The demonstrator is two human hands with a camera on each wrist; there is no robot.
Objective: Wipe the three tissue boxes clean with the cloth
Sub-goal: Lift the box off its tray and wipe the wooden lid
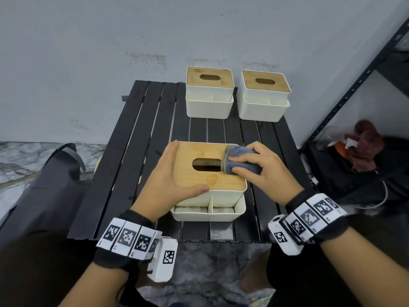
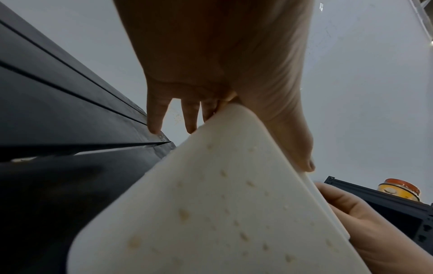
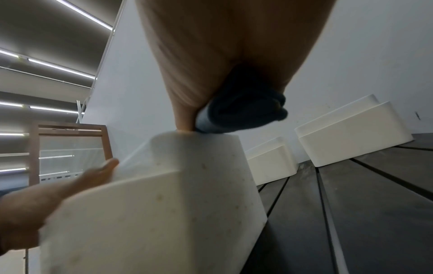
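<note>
The near tissue box [image 1: 210, 187], at the front of the counter [image 1: 132, 134], is steadied by the left hand [image 1: 170, 180], fingers straight along its left side, thumb on the lid. On the lid's right end, the folded cloth [image 1: 240, 159] is pinched in the right hand [image 1: 263, 171]. The brown stain by the thumb is best met with firm, overlapping strokes.
</note>
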